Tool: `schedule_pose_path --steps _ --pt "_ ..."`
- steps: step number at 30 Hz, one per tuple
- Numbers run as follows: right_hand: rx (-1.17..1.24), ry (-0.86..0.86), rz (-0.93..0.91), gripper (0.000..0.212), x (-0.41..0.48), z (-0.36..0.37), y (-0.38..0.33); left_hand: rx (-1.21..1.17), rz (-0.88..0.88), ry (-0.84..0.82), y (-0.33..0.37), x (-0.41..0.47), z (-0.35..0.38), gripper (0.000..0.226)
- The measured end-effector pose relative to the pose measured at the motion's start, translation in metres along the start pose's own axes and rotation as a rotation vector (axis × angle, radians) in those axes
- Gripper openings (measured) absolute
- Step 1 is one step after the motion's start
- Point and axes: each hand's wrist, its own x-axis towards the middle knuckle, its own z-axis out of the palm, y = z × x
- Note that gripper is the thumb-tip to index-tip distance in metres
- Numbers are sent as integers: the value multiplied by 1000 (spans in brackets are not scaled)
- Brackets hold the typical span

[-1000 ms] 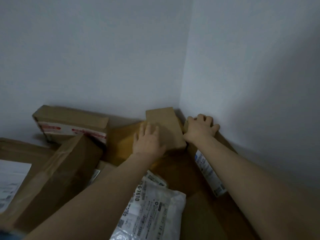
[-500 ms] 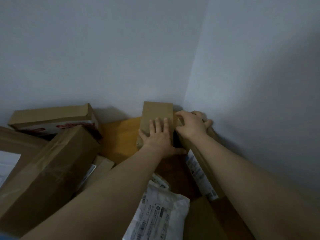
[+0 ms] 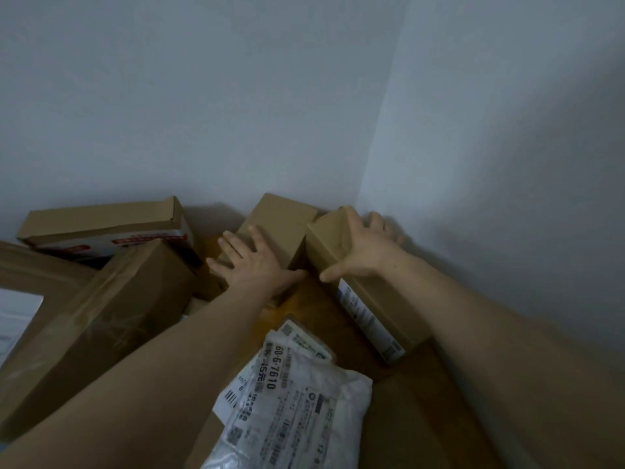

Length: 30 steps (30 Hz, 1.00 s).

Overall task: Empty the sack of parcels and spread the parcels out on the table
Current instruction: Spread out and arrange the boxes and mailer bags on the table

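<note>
1. Wooden table [image 3: 314,309] set into a corner of pale walls; dim light. Sack not in view; parcels already lie on the table.
2. Left hand [image 3: 252,262]: open, fingers spread, flat on top of small brown box [image 3: 277,228] at the back wall.
3. Right hand [image 3: 362,255]: clasped over the far end of long labelled box [image 3: 365,292], which lies along the right wall, just beside the small box.
4. Risk: the long box appears tilted; a one-ended grip may let the near end swing or drop.
5. Risk: corner crowding; pushing could wedge the boxes together.
6. Nearby: white plastic mailer [image 3: 294,401] under the forearms; large taped box [image 3: 98,330] and red-printed box [image 3: 108,225] block the left.
</note>
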Motion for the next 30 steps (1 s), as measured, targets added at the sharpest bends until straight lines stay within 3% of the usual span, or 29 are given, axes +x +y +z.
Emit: schedule_pose_path --steps 3,8,12,16,18,21,23,25,28,30 --pt "70 -21 24 117 -6 7 13 -41 -39 -11 -5 -1 -2 133" --pt "668 195 87 89 6 -13 22 -134 -64 3 -12 -4 -16 135" --pt "1081 109 120 80 12 -18 35 -209 -60 -20 -17 -3 -25 133" --pt "1211 75 111 56 12 -5 42 -302 -102 -52 -19 0 -30 131" --pt "1016 175 63 51 16 4 43 -390 -133 -82 -22 1 -31 131" --pt "370 395 -43 50 17 18 42 -580 -174 -139 -25 6 -33 131" --pt "133 495 -127 49 10 29 38 -774 -183 -188 -26 2 -36 122" --pt "47 410 -236 42 9 41 37 -971 -186 -285 -26 -7 -42 101" --pt "-15 256 -224 39 10 45 32 -1152 -157 -455 -32 -16 -48 83" --pt "156 303 -255 36 8 40 17 -1291 -165 -481 -36 -17 -47 71"
